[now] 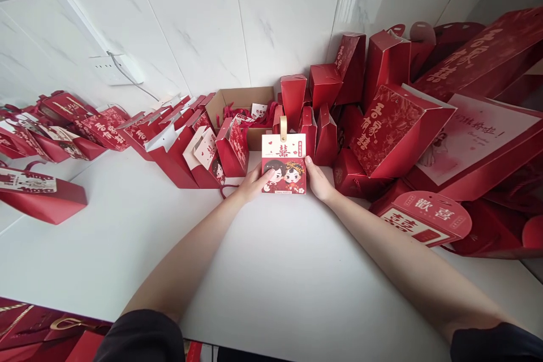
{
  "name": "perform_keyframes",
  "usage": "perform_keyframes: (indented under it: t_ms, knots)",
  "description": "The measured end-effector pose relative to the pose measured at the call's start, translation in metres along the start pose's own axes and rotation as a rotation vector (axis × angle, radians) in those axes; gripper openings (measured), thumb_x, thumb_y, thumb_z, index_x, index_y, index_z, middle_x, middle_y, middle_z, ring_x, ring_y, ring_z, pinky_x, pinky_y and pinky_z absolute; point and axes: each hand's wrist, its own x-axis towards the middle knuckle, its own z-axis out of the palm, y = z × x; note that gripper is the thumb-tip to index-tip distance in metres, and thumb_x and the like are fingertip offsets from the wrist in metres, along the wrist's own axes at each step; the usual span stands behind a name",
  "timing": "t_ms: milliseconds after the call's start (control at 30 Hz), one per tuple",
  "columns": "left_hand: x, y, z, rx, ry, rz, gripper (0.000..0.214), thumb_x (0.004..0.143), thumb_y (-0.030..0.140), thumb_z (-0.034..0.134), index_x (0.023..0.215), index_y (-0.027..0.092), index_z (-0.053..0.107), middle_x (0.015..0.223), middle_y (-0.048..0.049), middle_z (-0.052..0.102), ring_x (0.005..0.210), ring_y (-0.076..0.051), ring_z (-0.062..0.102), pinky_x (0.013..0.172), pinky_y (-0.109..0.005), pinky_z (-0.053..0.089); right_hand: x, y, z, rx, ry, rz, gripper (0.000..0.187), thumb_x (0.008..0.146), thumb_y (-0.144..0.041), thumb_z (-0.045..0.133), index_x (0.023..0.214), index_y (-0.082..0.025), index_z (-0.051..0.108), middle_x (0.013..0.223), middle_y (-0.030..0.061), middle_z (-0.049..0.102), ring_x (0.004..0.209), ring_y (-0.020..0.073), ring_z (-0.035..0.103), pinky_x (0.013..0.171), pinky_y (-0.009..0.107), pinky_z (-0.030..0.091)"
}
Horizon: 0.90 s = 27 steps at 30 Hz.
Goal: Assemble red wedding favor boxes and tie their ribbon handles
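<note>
Between my two hands stands a small red and white gift box (284,150), its front printed with a cartoon couple and a red character. A gold strap handle (283,128) sticks up from its top. My left hand (255,181) grips the box's left side, thumb over the front. On the right edge, my right hand (317,180) is closed with the thumb at the front; its other fingers are hidden behind the box. An open brown cardboard box (258,96) holding red ribbons and tags lies behind. Just left stands a red gift bag (232,150).
Many red boxes and bags (384,130) are piled at the right. More red bags (172,141) line the back left, and a red box (46,195) lies at far left. A cable (131,76) runs from a wall socket. Red bags (38,328) sit below the white table's (271,283) front edge.
</note>
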Motion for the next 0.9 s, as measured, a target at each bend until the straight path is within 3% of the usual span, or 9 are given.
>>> perform_keyframes:
  t_ms: [467, 567, 667, 767, 900]
  knots:
    - [-0.001, 0.005, -0.001, -0.138, 0.008, -0.073, 0.058, 0.083, 0.055, 0.064, 0.128, 0.018, 0.061, 0.135, -0.0074, 0.063, 0.128, -0.032, 0.054, 0.112, -0.043, 0.039, 0.002, 0.005, -0.004, 0.11, -0.044, -0.004, 0.075, 0.085, -0.08, 0.036, 0.129, -0.026, 0.063, 0.126, 0.0031, 0.069, 0.131, 0.0299, 0.053, 0.117, 0.048, 0.031]
    - [0.0, 0.004, 0.002, -0.251, 0.014, -0.094, 0.063, 0.088, 0.06, 0.055, 0.134, 0.017, 0.056, 0.137, -0.0099, 0.061, 0.129, -0.03, 0.055, 0.112, -0.042, 0.039, -0.001, 0.001, -0.004, 0.12, -0.093, -0.028, 0.074, 0.089, -0.077, 0.032, 0.134, -0.025, 0.059, 0.129, 0.0036, 0.067, 0.132, 0.0291, 0.051, 0.116, 0.048, 0.033]
    - [-0.001, 0.004, 0.004, -0.51, -0.032, -0.208, 0.065, 0.093, 0.063, 0.041, 0.136, 0.015, 0.054, 0.133, -0.013, 0.063, 0.12, -0.029, 0.062, 0.104, -0.045, 0.048, -0.007, -0.005, -0.002, 0.083, -0.187, -0.127, 0.071, 0.092, -0.073, 0.029, 0.143, -0.028, 0.049, 0.142, 0.0029, 0.057, 0.138, 0.0271, 0.045, 0.116, 0.045, 0.034]
    - [-0.003, 0.005, 0.006, -0.757, -0.1, -0.345, 0.059, 0.092, 0.059, 0.045, 0.129, 0.016, 0.06, 0.128, -0.0126, 0.066, 0.113, -0.03, 0.065, 0.097, -0.048, 0.052, -0.013, -0.011, 0.001, 0.002, -0.273, -0.316, 0.073, 0.094, -0.071, 0.029, 0.153, -0.029, 0.029, 0.157, 0.0022, 0.038, 0.145, 0.0255, 0.033, 0.12, 0.041, 0.029]
    - [-0.003, 0.015, 0.012, -0.785, -0.141, -0.402, 0.052, 0.092, 0.055, 0.05, 0.121, 0.015, 0.066, 0.122, -0.0133, 0.07, 0.108, -0.031, 0.067, 0.098, -0.052, 0.05, -0.017, -0.015, 0.002, -0.024, -0.27, -0.417, 0.079, 0.093, -0.073, 0.026, 0.157, -0.029, 0.015, 0.159, 0.0038, 0.033, 0.146, 0.0278, 0.031, 0.12, 0.042, 0.028]
